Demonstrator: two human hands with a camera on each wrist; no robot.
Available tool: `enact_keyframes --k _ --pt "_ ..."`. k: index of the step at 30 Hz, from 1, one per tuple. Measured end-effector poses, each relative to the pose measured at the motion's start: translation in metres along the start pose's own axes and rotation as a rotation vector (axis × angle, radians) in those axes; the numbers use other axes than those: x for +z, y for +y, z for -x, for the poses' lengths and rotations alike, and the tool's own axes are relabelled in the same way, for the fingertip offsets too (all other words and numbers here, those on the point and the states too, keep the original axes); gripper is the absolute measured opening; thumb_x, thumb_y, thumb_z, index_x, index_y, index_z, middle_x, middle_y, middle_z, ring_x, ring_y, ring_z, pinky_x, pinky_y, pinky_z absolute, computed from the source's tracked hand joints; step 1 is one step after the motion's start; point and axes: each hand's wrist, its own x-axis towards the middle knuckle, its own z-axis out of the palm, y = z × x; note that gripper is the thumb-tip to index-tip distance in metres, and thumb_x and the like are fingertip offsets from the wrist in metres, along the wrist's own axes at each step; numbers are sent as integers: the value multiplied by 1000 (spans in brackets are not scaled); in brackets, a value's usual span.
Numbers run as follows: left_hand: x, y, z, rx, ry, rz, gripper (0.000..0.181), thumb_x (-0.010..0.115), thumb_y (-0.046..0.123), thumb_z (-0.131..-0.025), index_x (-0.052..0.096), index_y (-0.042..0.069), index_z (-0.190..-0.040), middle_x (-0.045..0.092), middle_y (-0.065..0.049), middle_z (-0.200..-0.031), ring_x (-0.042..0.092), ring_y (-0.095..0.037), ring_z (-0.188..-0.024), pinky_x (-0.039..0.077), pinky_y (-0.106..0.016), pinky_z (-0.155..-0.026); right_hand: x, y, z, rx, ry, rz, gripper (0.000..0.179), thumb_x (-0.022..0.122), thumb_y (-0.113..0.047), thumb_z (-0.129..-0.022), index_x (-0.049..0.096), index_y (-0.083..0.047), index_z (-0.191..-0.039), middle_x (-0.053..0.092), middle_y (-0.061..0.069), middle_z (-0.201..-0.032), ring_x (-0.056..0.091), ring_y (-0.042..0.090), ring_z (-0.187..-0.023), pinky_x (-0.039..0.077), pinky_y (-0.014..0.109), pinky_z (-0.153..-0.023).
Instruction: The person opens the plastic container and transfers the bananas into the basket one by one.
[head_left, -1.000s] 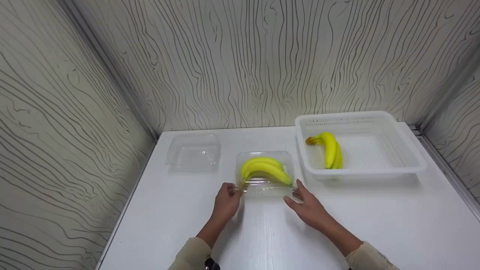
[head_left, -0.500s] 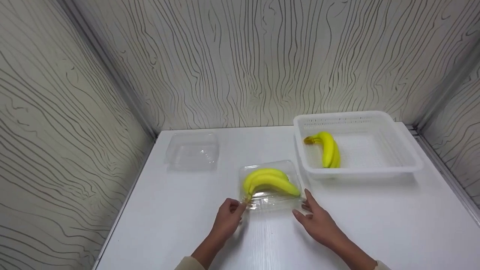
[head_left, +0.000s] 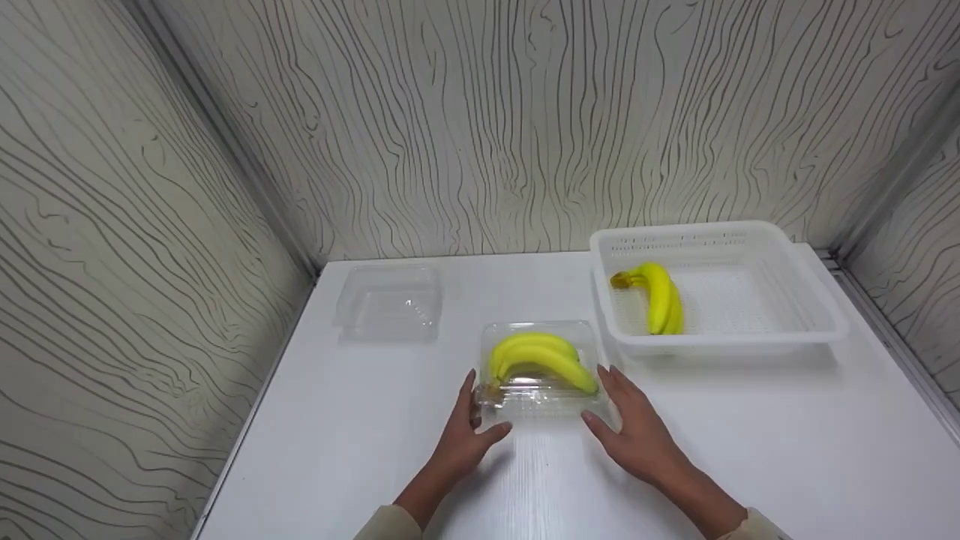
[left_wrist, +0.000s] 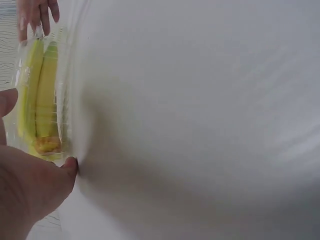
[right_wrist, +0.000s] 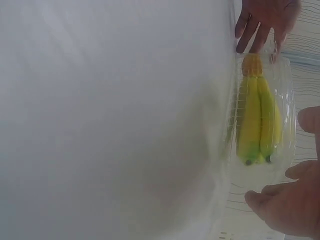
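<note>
A clear plastic clamshell box (head_left: 536, 411) lies on the white table in front of me, with a bunch of yellow bananas (head_left: 544, 360) inside it. Its lid looks folded over the fruit. My left hand (head_left: 461, 439) is at the box's left side, fingers straight along it and thumb spread near the front corner. On the opposite side my right hand (head_left: 636, 431) has its fingers extended along the wall, thumb apart. Both wrist views show the bananas through the plastic, the stem end (right_wrist: 252, 65) toward my left hand. Exact finger contact is hard to see.
A white perforated basket (head_left: 757, 341) stands at the back right, holding another banana bunch (head_left: 660, 300). At the back left sits a second clear plastic container (head_left: 386, 307). Patterned panels (head_left: 480, 135) wall the table's back and sides.
The box has come nearer to me, then squared up from a slight tilt. My left fingers, pinching its front left corner before, have straightened along its side. My right hand has moved closer to the wall.
</note>
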Motion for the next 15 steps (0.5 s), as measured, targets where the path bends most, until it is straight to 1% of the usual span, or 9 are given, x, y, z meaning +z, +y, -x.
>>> enact_keyframes --k 2,4,7,11,13,15 --pt "-1 -4 -3 12 -2 -38 109 80 37 -93 8 25 -174 34 -20 -174 48 -46 -151 44 -64 -120 3 -1 -3 -45 32 45 81 67 -46 -104 31 -15 -170 24 24 -176 25 51 -162 28 72 -126" --pt "-2 -8 -8 37 -5 -81 108 78 38 -94 6 26 -174 38 -21 -172 55 -43 -145 48 -62 -117 6 -1 -6 -86 61 78 80 69 -44 -103 34 -15 -169 25 25 -176 26 51 -161 30 73 -125" --pt "-3 -10 -14 72 -11 -147 105 74 44 -97 4 28 -174 50 -20 -163 63 -32 -129 54 -54 -107 10 -3 -10 -121 83 115 81 72 -43 -101 36 -16 -168 25 24 -176 25 51 -162 31 73 -124" --pt "-3 -10 -20 101 -23 -203 100 69 51 -100 6 29 -174 59 -17 -154 64 -21 -116 56 -43 -95 13 -6 -14 -143 90 175 85 74 -43 -99 35 -13 -168 22 25 -177 24 51 -162 33 75 -122" --pt "-2 -9 -21 104 -37 -211 98 67 51 -101 6 29 -174 60 -17 -152 65 -21 -114 56 -42 -94 14 -9 -16 -163 108 221 85 75 -43 -98 37 -11 -167 21 25 -177 23 49 -163 33 73 -122" --pt "-3 -7 -22 110 -43 -208 96 66 50 -101 7 28 -174 61 -17 -151 66 -23 -117 58 -44 -95 15 -13 -19 -196 133 271 83 77 -42 -96 42 -9 -164 23 23 -177 23 47 -163 33 72 -123"
